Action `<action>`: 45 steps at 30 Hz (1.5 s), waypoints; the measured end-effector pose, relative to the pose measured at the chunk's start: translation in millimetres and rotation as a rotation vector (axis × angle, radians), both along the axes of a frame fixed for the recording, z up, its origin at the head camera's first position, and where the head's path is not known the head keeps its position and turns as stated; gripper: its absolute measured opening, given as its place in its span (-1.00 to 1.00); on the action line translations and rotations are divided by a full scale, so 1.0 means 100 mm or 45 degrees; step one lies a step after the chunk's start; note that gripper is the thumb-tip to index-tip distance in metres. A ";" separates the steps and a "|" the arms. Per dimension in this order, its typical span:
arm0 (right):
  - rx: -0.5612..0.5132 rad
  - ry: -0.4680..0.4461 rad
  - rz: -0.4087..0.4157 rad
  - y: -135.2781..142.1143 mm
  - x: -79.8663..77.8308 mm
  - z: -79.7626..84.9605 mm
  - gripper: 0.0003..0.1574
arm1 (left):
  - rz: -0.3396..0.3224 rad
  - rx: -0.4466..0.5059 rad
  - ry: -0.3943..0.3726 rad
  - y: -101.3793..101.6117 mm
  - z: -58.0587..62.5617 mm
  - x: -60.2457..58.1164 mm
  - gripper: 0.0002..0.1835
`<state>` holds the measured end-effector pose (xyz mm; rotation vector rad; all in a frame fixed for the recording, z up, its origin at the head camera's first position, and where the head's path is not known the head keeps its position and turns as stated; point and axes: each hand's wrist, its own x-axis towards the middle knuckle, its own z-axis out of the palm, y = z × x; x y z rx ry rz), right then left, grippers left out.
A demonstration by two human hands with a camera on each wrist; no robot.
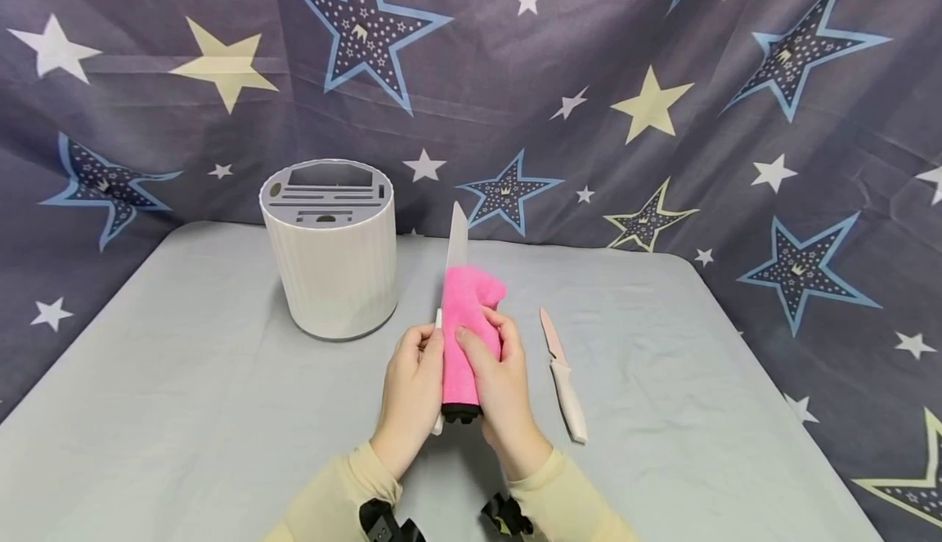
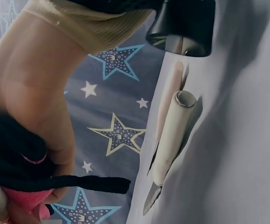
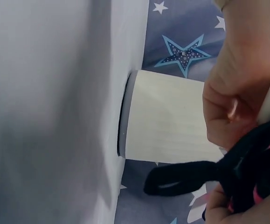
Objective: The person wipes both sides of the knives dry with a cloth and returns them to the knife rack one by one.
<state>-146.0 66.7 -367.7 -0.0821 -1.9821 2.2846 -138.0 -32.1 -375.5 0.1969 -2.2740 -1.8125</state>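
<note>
Upright before me, a white-handled knife has its pale blade (image 1: 457,239) rising above a fuzzy pink cloth (image 1: 462,370). My left hand (image 1: 412,387) grips the white handle along the cloth's left side. With the thumb across its front, my right hand (image 1: 504,378) holds the pink cloth against the knife, so part of the blade is covered. The cloth has a black end with a loop (image 3: 181,179), seen hanging down in the right wrist view. To the right lies a small knife (image 1: 568,395) with a pinkish blade and cream handle.
A white ribbed knife block (image 1: 334,280) with a grey slotted top stands at the back left. In the left wrist view, another white-handled knife (image 2: 172,140) lies near the small one. A star-patterned curtain (image 1: 515,76) hangs behind the grey-covered table (image 1: 684,411).
</note>
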 end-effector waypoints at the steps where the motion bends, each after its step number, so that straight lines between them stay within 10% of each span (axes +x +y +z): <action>1: 0.006 -0.005 0.003 0.00 0.01 0.00 -0.47 | 0.002 0.010 0.006 0.00 0.00 0.00 -0.64; 27: 0.062 -0.146 0.127 0.00 0.41 -0.06 -0.45 | 0.045 0.076 0.068 -0.05 0.05 -0.11 -0.67; 45: 0.029 -0.108 0.096 0.04 0.17 0.02 -0.46 | 0.010 0.070 0.029 -0.01 0.11 -0.10 -0.64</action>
